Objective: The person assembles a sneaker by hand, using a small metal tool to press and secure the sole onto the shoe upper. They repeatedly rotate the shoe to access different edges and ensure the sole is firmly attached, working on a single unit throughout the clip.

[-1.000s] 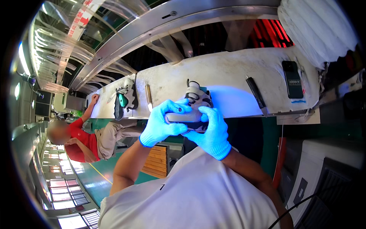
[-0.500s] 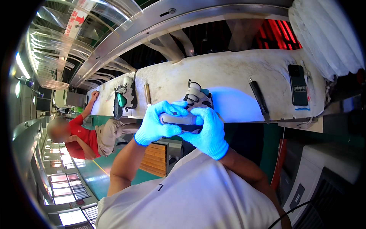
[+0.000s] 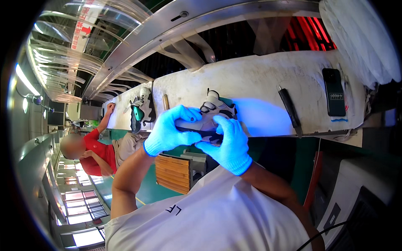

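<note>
**Two blue gloves hold a shoe**

The person wears blue gloves on both hands. The left hand (image 3: 169, 130) is closed around the left side of a shoe (image 3: 211, 115). Its fingers curl over the top of the shoe. The right hand (image 3: 229, 143) grips the shoe from the right and from below. Its fingers are bent and press on the shoe. So both hands hold the same shoe, and the two hands almost touch each other.

The shoe is grey and white with dark parts. It is held up just in front of the near edge of a long white bench (image 3: 259, 79). A patch of blue light shines on the bench just beside the shoe, to its right.

More things lie on the bench. A second shoe (image 3: 140, 111), with green on it, sits to the left, well apart from the hands. A thin dark tool (image 3: 289, 111) lies to the right of the blue light. A black phone (image 3: 334, 92) lies further right, near the end of the bench.

Below the hands stands a small wooden box (image 3: 173, 173). At the left, another person in a red shirt (image 3: 100, 152) reaches a hand up to the far end of the bench.
</note>
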